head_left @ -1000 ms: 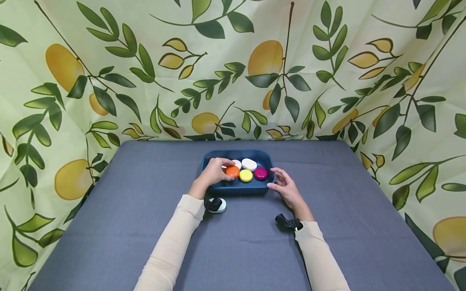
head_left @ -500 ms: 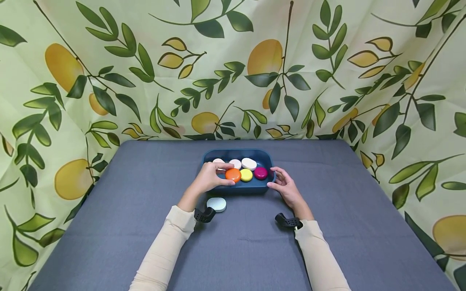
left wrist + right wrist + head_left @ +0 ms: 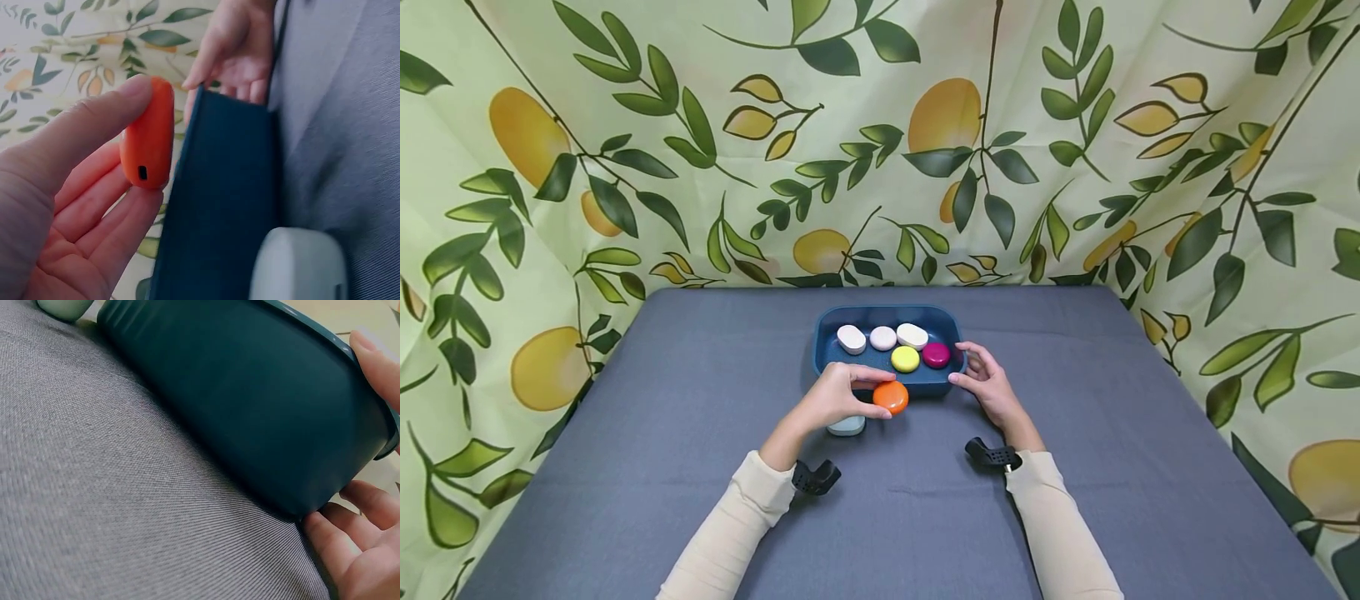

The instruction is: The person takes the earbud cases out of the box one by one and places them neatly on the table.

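My left hand (image 3: 831, 398) pinches an orange rounded case (image 3: 891, 397) between thumb and fingertips, above the front edge of the blue bin (image 3: 936, 389). In the left wrist view this orange case stands on edge and shows a small black port. My right hand (image 3: 988, 385) holds the bin's right end; in the right wrist view its thumb is on the rim and its fingers touch the lower wall. Inside the bin lie a yellow case (image 3: 906, 359), a magenta case (image 3: 936, 355) and several whitish ones (image 3: 883, 337).
A pale mint case (image 3: 847, 427) rests on the grey cloth (image 3: 940, 517) in front of the bin, partly hidden by my left hand in the head view. A curtain (image 3: 850, 183) printed with fruit and leaves hangs behind and at both sides.
My left hand has lifted the orange case out of the bin and brought it forward past the front rim, uncovering the whitish case at the left. My right hand has stayed on the bin.
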